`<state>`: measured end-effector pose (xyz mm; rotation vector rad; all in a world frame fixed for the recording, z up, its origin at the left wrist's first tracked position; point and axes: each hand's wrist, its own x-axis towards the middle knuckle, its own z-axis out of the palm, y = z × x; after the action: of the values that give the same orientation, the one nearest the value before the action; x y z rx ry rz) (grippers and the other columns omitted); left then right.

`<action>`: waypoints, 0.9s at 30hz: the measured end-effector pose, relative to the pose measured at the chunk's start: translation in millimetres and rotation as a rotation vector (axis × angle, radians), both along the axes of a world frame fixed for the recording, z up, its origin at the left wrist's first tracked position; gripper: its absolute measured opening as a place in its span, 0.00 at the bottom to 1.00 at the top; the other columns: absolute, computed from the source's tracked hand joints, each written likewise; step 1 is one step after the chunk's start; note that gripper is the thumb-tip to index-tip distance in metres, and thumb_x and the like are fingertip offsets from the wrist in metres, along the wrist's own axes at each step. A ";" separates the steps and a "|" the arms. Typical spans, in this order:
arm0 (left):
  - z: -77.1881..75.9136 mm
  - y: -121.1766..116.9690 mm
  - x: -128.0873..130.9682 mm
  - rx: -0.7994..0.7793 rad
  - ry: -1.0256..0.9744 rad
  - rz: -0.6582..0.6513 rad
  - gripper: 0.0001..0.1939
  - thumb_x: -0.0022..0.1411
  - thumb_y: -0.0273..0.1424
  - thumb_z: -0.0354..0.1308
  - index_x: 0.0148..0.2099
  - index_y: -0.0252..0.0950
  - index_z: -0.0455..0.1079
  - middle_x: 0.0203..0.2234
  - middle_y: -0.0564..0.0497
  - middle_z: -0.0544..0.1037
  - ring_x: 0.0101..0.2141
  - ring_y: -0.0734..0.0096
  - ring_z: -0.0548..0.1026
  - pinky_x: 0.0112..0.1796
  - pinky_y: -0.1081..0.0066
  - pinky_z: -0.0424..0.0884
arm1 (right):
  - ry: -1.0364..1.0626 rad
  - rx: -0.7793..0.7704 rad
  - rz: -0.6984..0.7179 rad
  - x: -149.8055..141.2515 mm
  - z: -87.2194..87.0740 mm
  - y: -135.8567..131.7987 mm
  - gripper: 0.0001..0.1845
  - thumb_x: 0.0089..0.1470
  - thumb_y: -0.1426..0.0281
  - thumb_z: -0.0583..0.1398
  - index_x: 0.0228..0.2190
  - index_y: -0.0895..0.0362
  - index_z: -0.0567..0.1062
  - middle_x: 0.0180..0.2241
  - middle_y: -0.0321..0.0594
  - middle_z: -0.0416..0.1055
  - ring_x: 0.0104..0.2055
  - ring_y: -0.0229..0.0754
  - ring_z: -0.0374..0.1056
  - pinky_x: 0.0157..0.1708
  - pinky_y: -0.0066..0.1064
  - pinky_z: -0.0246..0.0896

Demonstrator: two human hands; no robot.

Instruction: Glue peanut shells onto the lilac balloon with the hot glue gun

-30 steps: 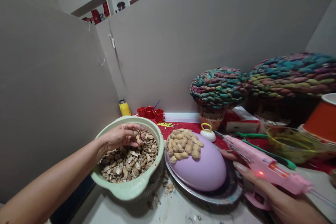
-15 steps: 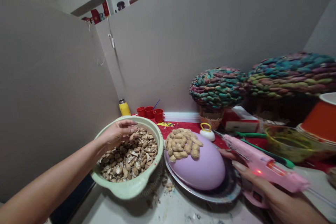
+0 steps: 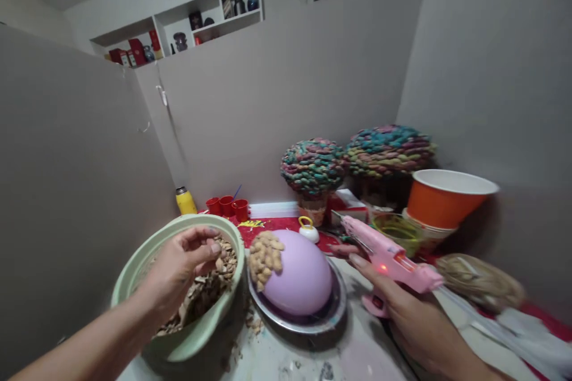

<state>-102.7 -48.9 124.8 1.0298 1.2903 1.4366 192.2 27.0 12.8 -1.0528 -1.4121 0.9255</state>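
Observation:
My right hand point(image 3: 409, 309) is wrapped round a pink hot glue gun point(image 3: 386, 250) with a glowing red light, its nozzle pointing up and left. Over a pale green basin point(image 3: 118, 286) of peanut shells point(image 3: 203, 294), my left hand point(image 3: 187, 256) has its fingers bent in and thumb near them; what they pinch, if anything, I cannot make out. Between the hands a lilac balloon point(image 3: 299, 274) rests in a round metal tray point(image 3: 313, 326). A patch of peanut shells point(image 3: 266, 256) covers the balloon's upper left side. Neither hand touches the balloon.
Behind stand red cups point(image 3: 227, 205), a yellow bottle point(image 3: 185, 201) and a white object with a yellow ring point(image 3: 308, 231). Two colourful domed crafts point(image 3: 313, 166) stand against the wall. At right are an orange tub point(image 3: 447, 199) and a yellow see-through bowl point(image 3: 397, 235). Shell crumbs lie on the table.
The view has swung right, so everything sits further left. My left hand's fingers have curled in from a looser, stretched pose over the basin. The glue gun stays in my right hand.

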 end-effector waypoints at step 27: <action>-43.5 4.1 131.1 -0.051 -0.376 -0.061 0.20 0.36 0.31 0.78 0.33 0.35 0.76 0.26 0.53 0.81 0.29 0.72 0.79 0.34 0.76 0.76 | 0.298 -0.066 0.473 -18.8 37.1 -52.0 0.22 0.54 0.51 0.64 0.30 0.59 0.72 0.26 0.34 0.65 0.29 0.37 0.61 0.31 0.28 0.59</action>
<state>28.4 -44.8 81.3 0.7153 1.0080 1.4593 173.4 -25.0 49.9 -0.5972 -1.4058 1.4155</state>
